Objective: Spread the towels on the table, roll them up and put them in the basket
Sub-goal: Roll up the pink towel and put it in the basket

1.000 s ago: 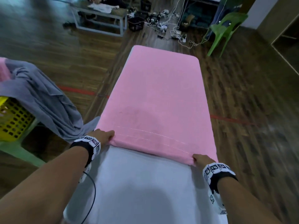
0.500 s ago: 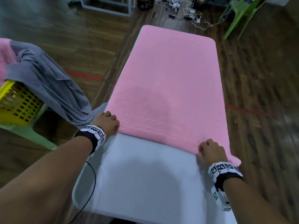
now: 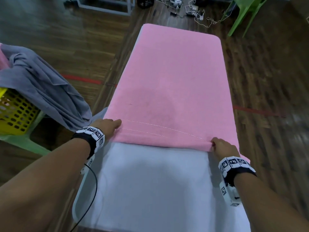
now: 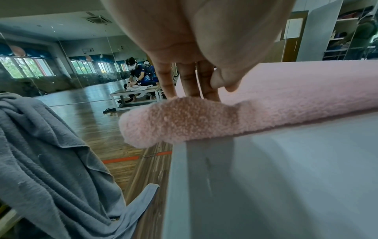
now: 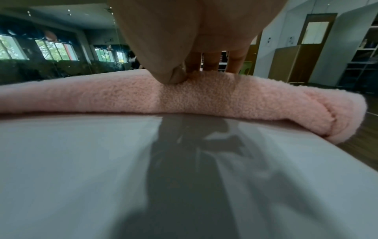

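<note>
At the far left, a yellow basket (image 3: 11, 113) is sitting on a green stand off the desk's left side, with a grey towel (image 3: 41, 91) draping over its rim and hanging toward the floor, its tail reaching the desk's left edge. The left hand (image 3: 107, 127) is resting on the left end of the rolled near edge of the pink towel (image 3: 173, 84), fingers (image 4: 190, 80) lying straight over the roll and the thumb tucked against it, so the hand is open and pressing. The pink towel is lying flat over the far part of the white desk (image 3: 150, 190), covering it from left edge to right edge, while the near part is lying bare. At the right edge, the right hand (image 3: 223, 147) is pinching the roll between thumb and fingers.
</note>
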